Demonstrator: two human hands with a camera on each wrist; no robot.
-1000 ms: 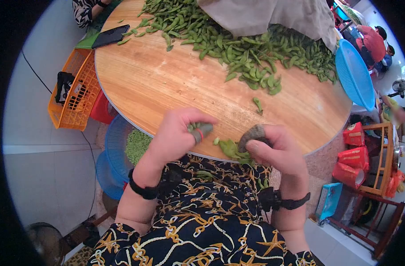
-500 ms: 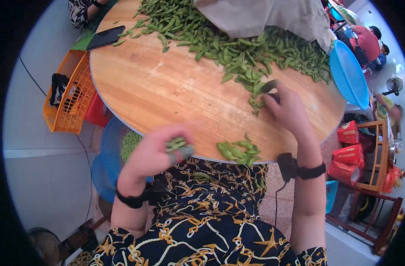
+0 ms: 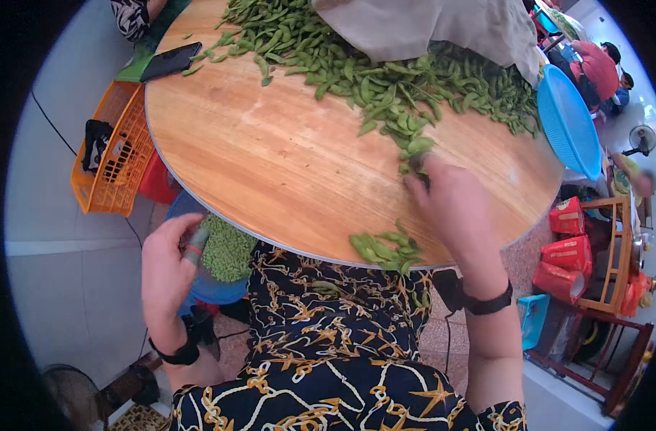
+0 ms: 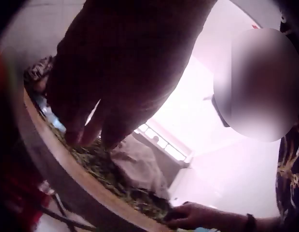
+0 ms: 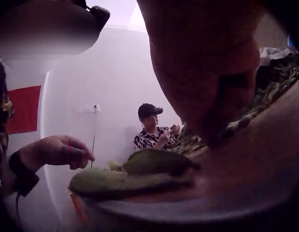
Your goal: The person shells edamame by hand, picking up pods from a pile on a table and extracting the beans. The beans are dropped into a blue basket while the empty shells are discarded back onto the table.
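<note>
Leftward and off the table's near edge, the left hand (image 3: 168,269) has gone since the earlier frame; the right hand (image 3: 457,205) has shifted only a little, toward the body.

In the head view, the left hand is beside the blue basin (image 3: 216,289) of shelled beans (image 3: 231,251), its fingers loosely bent, the thumb apart from them and nothing seen between; a finger cover (image 3: 196,244) with a red band is on it. The right hand reaches over the table (image 3: 292,158), thumb and fingertips narrow around the near end of the pod pile (image 3: 385,79); whether they grip a pod, I cannot tell. Between the hands, nearer the right, a small cluster of pods (image 3: 385,250) lies by the table's edge. Beyond the right hand, a grey cloth (image 3: 414,25) covers part of the pile.

From the left wrist, the left hand is a dark shape, fingers pointing down.

From the right wrist, the right hand's fingers point down to the table, too dark to read; pods lie close to the camera, and a person in a dark cap (image 5: 149,118) is beyond.
</note>
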